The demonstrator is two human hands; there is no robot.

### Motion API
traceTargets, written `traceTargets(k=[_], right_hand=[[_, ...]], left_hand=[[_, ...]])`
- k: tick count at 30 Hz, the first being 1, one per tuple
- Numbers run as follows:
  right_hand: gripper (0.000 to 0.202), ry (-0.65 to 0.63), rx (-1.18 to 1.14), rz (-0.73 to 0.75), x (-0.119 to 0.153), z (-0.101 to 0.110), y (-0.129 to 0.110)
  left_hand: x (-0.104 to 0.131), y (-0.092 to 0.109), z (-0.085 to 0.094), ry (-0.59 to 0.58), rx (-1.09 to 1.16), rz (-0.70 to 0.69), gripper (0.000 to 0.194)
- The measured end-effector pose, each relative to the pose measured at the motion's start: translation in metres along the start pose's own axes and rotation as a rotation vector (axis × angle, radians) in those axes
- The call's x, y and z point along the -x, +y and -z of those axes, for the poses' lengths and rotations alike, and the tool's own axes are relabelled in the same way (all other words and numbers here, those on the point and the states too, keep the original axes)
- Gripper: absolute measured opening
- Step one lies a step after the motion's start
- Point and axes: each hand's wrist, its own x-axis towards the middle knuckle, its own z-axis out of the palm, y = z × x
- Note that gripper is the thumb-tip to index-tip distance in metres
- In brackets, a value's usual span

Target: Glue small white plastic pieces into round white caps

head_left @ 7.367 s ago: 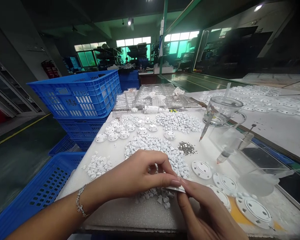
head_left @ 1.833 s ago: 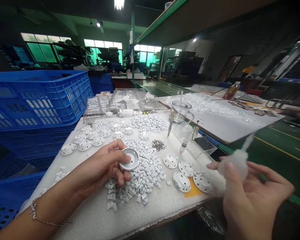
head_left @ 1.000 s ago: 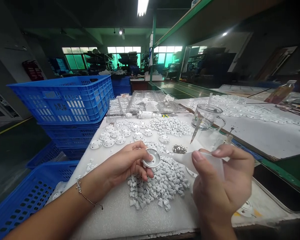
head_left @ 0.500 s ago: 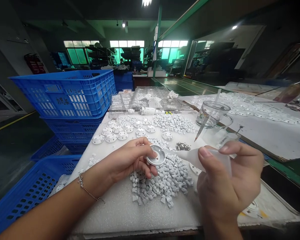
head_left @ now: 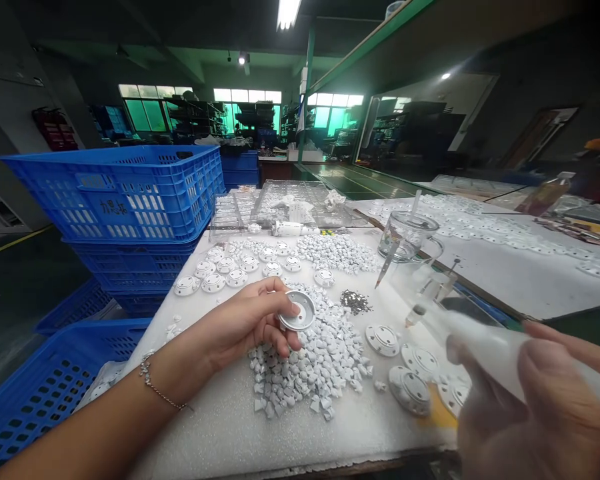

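My left hand (head_left: 253,319) grips a round white plastic disc (head_left: 306,311) by its edge, thumb on the inner face, fingers beneath. Below it spreads a heap of small white plastic pieces (head_left: 310,373). My right hand (head_left: 535,407), smeared by motion at the lower right, is closed around a translucent white squeeze bottle (head_left: 495,343) whose nozzle points left, away from the disc. Between the hands lie several white round discs with holes (head_left: 383,340). A small pile of dark shiny bits (head_left: 356,302) sits beyond the heap.
Stacked blue crates (head_left: 145,193) stand at the left, with another blue crate (head_left: 45,393) low in front. A glass mug (head_left: 407,233) and a brush (head_left: 387,263) are at the right back. Clear trays (head_left: 290,200) lie at the far end of the white foam sheet (head_left: 220,427).
My right hand has drawn the squeeze bottle away from the disc, to the right and down. The left hand still holds the disc. The view has turned slightly right.
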Motion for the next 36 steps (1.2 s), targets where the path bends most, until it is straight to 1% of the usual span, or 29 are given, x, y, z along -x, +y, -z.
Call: traceTargets(k=[2,4,6,9,13,15,17,19,20,22,23,24,25,27,28,30,33,36], right_hand=[[0.023,-0.026,0.073,-0.018,-0.012,0.019,0.002],[0.032,-0.081,0.218,-0.046,-0.024,0.035,0.008],[0.043,-0.138,0.344,-0.065,-0.033,0.047,0.018],[0.052,-0.262,0.494,-0.07,-0.044,0.056,0.037],[0.053,-0.373,0.817,0.008,-0.053,0.059,0.056],[0.052,-0.439,0.853,0.031,-0.052,0.057,0.057],[0.054,-0.478,0.817,0.04,-0.048,0.055,0.053],[0.059,-0.46,0.762,0.047,-0.047,0.058,0.045],[0.061,-0.415,0.737,0.061,-0.048,0.063,0.041],[0.057,-0.275,0.759,0.121,-0.055,0.079,0.033],[0.052,-0.209,0.808,0.181,-0.06,0.09,0.031],[0.049,-0.166,0.88,0.258,-0.067,0.103,0.031],[0.049,-0.154,0.966,0.337,-0.074,0.118,0.033],[0.057,-0.224,1.115,0.459,-0.086,0.147,0.041],[0.06,-0.258,1.16,0.472,-0.09,0.161,0.048],[0.059,-0.313,1.211,0.45,-0.096,0.183,0.061],[0.056,-0.37,1.247,0.415,-0.098,0.203,0.077],[0.057,-0.418,1.28,0.355,-0.098,0.21,0.085]], left_hand=[[0.001,0.001,0.0,0.006,-0.006,-0.004,0.026],[0.001,0.001,0.0,0.007,-0.013,-0.001,0.027],[0.002,0.001,0.0,0.007,-0.024,0.01,0.028],[0.002,-0.001,-0.001,0.009,-0.046,0.029,0.028],[0.001,-0.005,-0.002,0.015,-0.063,0.013,0.027],[0.001,-0.007,-0.004,0.015,-0.066,0.017,0.026],[0.001,-0.008,-0.005,0.01,-0.064,0.025,0.026],[0.002,-0.01,-0.007,0.009,-0.063,0.029,0.025],[0.002,-0.01,-0.007,0.012,-0.064,0.029,0.025],[0.003,-0.011,-0.007,0.024,-0.064,0.026,0.026],[0.004,-0.012,-0.007,0.036,-0.063,0.025,0.027],[0.005,-0.012,-0.007,0.051,-0.06,0.025,0.028],[0.005,-0.012,-0.006,0.068,-0.061,0.028,0.028],[0.007,-0.01,-0.006,0.088,-0.074,0.042,0.03],[0.008,-0.009,-0.006,0.096,-0.083,0.045,0.031],[0.01,-0.007,-0.008,0.111,-0.107,0.051,0.036],[0.013,-0.002,-0.012,0.134,-0.134,0.063,0.046],[0.015,0.0,-0.016,0.162,-0.159,0.076,0.047]])
